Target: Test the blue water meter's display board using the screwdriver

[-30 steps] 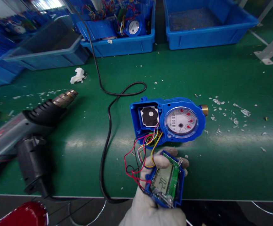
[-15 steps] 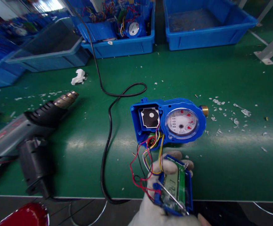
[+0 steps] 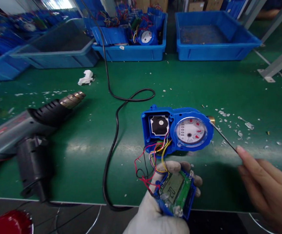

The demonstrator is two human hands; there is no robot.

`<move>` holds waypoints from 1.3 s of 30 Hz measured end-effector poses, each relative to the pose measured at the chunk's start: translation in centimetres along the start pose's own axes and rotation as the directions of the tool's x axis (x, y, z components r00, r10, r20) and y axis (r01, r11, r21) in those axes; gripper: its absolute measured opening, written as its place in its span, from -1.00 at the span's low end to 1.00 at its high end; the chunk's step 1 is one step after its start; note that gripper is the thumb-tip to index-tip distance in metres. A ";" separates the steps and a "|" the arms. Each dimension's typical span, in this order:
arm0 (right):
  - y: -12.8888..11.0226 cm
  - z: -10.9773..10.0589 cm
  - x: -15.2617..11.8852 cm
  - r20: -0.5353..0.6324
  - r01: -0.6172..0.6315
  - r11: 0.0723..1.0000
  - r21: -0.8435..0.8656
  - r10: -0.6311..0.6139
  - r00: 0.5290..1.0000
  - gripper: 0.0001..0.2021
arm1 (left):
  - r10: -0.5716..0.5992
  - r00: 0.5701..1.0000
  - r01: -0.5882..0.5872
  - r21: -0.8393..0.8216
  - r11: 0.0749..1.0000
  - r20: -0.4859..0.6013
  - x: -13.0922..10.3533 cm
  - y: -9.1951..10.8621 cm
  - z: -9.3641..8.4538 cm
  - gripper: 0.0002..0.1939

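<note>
A blue water meter (image 3: 191, 130) lies on the green bench, its round dial facing up and its square compartment open on the left. Thin coloured wires (image 3: 153, 162) run from that compartment to a blue display module (image 3: 175, 191) with a green circuit board. My left hand (image 3: 153, 208), in a whitish glove, is wrapped around the module below the meter. My bare right hand (image 3: 264, 185) pinches a thin metal tool (image 3: 225, 138), whose tip is at the brass fitting (image 3: 210, 119) on the meter's right end.
A heat gun (image 3: 41, 126) lies at the left, with a black cable (image 3: 116, 130) looping beside the meter. Blue bins (image 3: 133, 53) line the back, some holding meters. White scraps (image 3: 249, 125) are scattered at the right.
My right hand has come into view at the right with the metal tool, which was over the module before. The module is turned slightly in my left hand. The view has shifted a little.
</note>
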State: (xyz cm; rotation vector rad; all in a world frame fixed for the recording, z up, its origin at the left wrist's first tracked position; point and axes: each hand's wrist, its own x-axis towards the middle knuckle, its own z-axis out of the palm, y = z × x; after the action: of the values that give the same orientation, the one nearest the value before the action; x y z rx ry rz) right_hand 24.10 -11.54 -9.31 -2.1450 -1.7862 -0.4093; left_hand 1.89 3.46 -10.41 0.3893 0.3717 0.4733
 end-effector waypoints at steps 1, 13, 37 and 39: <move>0.9 0.8 0.2 -0.012 0.037 0.999 -0.013 -0.038 0.999 -0.49 | 0.026 0.998 -0.028 0.053 0.998 0.048 -0.2 -0.1 -0.4 -0.36; 3.4 2.6 1.9 -0.016 0.139 0.980 0.141 -0.138 0.990 -0.70 | -0.030 0.981 -0.007 0.191 0.981 0.191 -0.1 0.2 -2.0 -0.12; -7.8 1.5 10.2 0.093 0.015 0.399 0.917 -0.249 0.964 -0.96 | -0.080 0.983 -0.004 0.456 0.890 0.166 1.6 1.8 -1.4 -0.15; -7.9 1.6 10.2 0.122 -0.029 0.390 0.920 -0.217 0.968 -0.90 | -0.076 0.985 -0.003 0.451 0.892 0.155 1.5 1.9 -1.0 -0.18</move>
State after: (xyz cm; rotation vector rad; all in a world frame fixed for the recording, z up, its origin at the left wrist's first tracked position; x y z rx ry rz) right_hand 18.13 -0.41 -6.07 -1.2589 -1.6097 0.7361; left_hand 2.02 6.10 -10.85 0.8686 0.3213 0.3095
